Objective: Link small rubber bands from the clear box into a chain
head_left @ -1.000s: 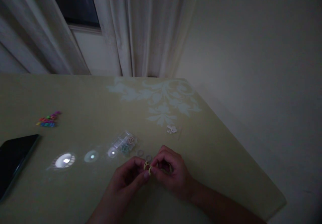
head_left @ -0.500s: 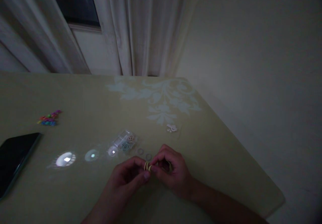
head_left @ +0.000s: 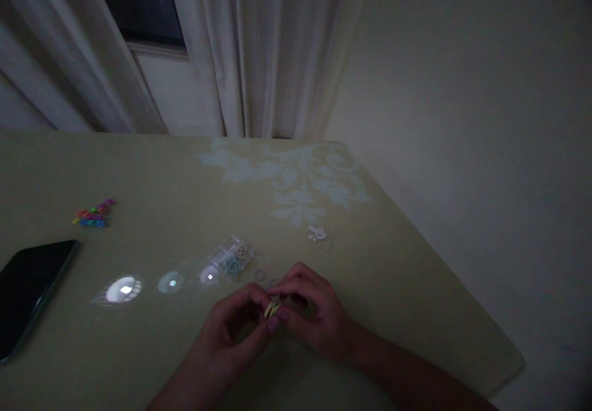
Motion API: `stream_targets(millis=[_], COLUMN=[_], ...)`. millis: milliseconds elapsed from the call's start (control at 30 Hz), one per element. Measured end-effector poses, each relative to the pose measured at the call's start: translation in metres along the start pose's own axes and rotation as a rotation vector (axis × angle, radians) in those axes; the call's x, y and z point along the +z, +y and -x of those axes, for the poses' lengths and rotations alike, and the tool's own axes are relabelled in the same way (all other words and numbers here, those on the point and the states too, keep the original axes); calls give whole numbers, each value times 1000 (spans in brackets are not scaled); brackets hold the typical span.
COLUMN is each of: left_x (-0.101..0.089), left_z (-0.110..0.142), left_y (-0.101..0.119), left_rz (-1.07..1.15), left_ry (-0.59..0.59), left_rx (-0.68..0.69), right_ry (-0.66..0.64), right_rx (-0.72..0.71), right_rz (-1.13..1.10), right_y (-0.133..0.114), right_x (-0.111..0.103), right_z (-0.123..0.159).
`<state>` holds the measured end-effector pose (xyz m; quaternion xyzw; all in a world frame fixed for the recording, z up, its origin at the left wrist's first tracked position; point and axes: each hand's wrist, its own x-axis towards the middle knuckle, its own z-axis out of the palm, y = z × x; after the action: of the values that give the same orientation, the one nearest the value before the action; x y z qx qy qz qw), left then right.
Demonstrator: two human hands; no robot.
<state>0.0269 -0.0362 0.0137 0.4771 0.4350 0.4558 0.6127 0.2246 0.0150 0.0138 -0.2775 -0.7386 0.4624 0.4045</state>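
Observation:
My left hand point(head_left: 235, 325) pinches a small bunch of yellow elastic bands point(head_left: 272, 309) between thumb and forefinger. From the other side my right hand point(head_left: 314, 312) has its thumb and fingertips closed on the same bands, so the two hands meet. Just beyond them a pale ring-shaped band point(head_left: 259, 275) lies on the table, with a second one partly hidden by my right fingers. A clear plastic box point(head_left: 226, 252) stands behind my left hand, with pinkish and green bands at its right end.
Small white pieces point(head_left: 317, 233) lie beyond my right hand. A heap of bright coloured small pieces point(head_left: 95, 215) sits at the far left, above a dark phone or tablet point(head_left: 34, 288). The table point(head_left: 416, 312) ends at a slanting right edge near the wall.
My right fingers have come forward over the yellow bands, which now sit bunched and slanted between both hands. One pale ring has become mostly covered. The view has shifted slightly.

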Motion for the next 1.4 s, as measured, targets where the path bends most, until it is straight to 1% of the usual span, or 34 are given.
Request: stream_targets(millis=[133,267,367,467,567,733,900,1033,1267,1400], left_x=[-3,-3,-2,-1,-1,-1,0,2,4,7], left_z=[1,1,1,2,3,2,-3,-5,-3,-3], left_y=[-1,0,-1,-2,2,13,11,5,6,7], left_rz=[7,-4,-38,-86,-81,-57,-107,-135,-54,14], left_ry=[-41,-33,-13,20,24,25,90,146,164,147], left_rx=[-3,-6,-4,-19,-30,-29,-71,-72,-82,-91], right_ry=[28,55,57,45,30,98,133,152,171,156], right_rx=[-38,-47,-62,-108,-156,-176,-177,-197,-253,-246], right_rz=[-24,-23,41,119,171,285,404,430,467,451], right_y=[0,0,-1,-1,0,-2,-4,-4,-5,-4], right_x=[1,1,1,2,3,3,2,3,3,1], right_z=[0,0,0,2,4,4,3,4,4,5])
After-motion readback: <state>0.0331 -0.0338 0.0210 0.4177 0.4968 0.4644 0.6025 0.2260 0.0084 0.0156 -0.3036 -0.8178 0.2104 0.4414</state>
